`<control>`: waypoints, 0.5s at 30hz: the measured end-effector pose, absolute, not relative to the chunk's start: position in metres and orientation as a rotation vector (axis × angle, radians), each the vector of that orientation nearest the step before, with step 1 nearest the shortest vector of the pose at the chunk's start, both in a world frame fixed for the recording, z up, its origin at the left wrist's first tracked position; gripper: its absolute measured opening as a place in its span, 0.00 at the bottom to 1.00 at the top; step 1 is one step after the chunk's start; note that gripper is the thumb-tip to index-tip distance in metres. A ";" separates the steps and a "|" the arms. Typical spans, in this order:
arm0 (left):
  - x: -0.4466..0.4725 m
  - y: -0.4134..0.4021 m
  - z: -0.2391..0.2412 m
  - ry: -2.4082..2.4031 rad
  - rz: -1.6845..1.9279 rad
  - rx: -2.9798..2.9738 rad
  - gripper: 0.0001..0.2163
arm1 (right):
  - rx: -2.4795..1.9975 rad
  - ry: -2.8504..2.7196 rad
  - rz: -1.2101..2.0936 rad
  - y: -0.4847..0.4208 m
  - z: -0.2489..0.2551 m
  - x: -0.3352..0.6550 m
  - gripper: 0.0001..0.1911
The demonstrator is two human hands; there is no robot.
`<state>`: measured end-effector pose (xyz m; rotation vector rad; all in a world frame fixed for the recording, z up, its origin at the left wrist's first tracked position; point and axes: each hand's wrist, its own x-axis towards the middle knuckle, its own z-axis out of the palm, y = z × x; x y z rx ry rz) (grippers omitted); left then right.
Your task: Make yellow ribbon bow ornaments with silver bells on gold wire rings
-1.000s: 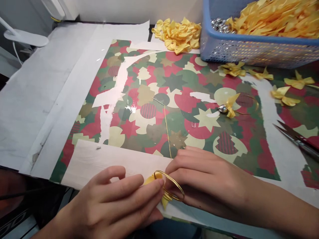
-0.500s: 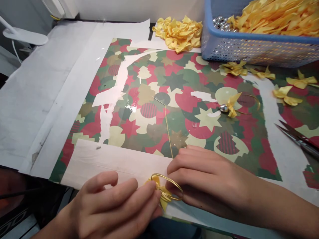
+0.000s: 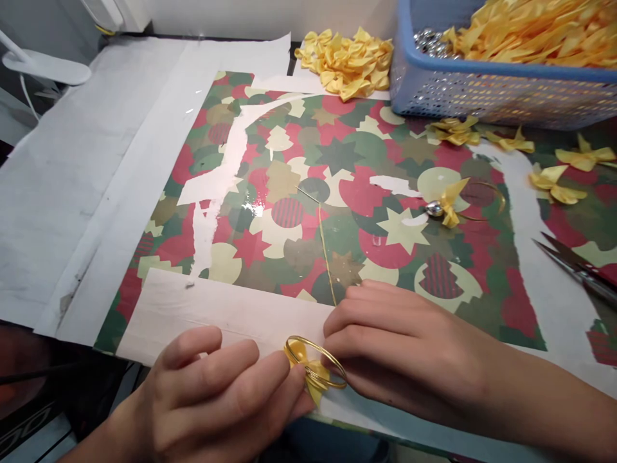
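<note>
Near the table's front edge, my left hand pinches a yellow ribbon bow against a gold ring. The ring stands up at a tilt, its loop reaching toward my other hand. Right beside it, my right hand is closed, fingers curled down and their tips hidden. A thin yellow thread runs into those fingers from a needle lying on the patterned paper.
A finished-looking piece with bow, silver bell and ring lies right of centre. Scissors rest at the right. Loose bows lie behind them. A bow pile stands beside a blue basket holding bows and silver bells.
My left hand has shifted slightly left, carrying the bow and ring a little away from my right hand. More of the bow shows now. My right hand has hardly moved.
</note>
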<state>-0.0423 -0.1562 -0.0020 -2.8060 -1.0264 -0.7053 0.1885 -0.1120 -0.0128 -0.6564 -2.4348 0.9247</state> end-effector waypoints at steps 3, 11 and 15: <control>-0.041 -0.156 -0.004 -1.037 -0.729 -2.801 0.01 | -0.669 -2.439 0.917 -0.113 -0.013 0.189 0.10; -0.039 -0.154 -0.006 -1.032 -0.791 -2.784 0.07 | -0.697 -2.443 0.851 -0.113 -0.015 0.188 0.11; -0.039 -0.158 -0.003 -1.096 -0.759 -2.808 0.03 | -0.709 -2.463 0.863 -0.114 -0.015 0.190 0.11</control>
